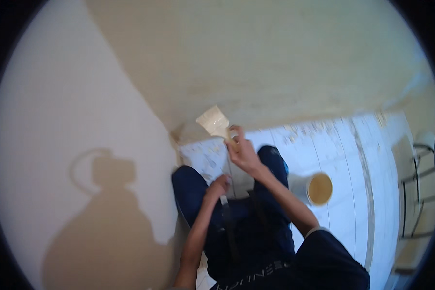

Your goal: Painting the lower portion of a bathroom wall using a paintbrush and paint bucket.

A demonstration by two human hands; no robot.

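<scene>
While gripping a wide flat paintbrush (213,122) in the right hand (244,155), leaning over bent knees toward the foot of the beige wall (275,63). Probably working a coat along the wall's lower part, so best holding the bristles at a low slant, loading them lightly, and wiping any excess on the rim of the white bucket (300,187). Best pulling slow, even strokes, turning the narrow edge into the corner beside the pale left wall (58,96), and steering clear of the scraps (307,129) scattered on the white tiled floor (343,169), to avoid dragging grit into the finish. Wrapping the right fingers (236,129) closed around the handle, with the broad head reaching beyond them, up and to the left, in front of the wall; not showing clearly whether touching it. Curling the left hand (220,185) in between the knees, near the left one, without revealing whether holding anything. Having the bucket standing well apart from the fingers, to the right of the right knee.
</scene>
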